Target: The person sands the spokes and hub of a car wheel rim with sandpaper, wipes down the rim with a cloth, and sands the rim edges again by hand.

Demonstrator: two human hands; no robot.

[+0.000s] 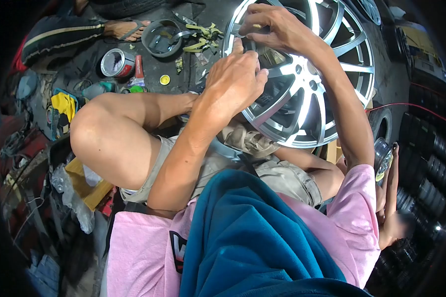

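A silver multi-spoke alloy wheel rim [297,94] leans over my lower legs. My left hand [235,79] is at its left edge, index finger stretched towards the outer lip and the other fingers curled under. Whatever those curled fingers hold, if anything, is hidden. Above it, my right hand [275,29] bends over the same lip with fingers and thumb drawn together. Its fingertips are close to the left index finger, and I cannot make out what is between them.
Left of the rim lie a round dark basin [162,38], yellow-green scraps [203,38], an open tin [117,63] and a yellow lid [164,79]. Another person's foot [126,29] is behind. Stacked tyres [426,148] line the right, where another person's arm [392,183] shows.
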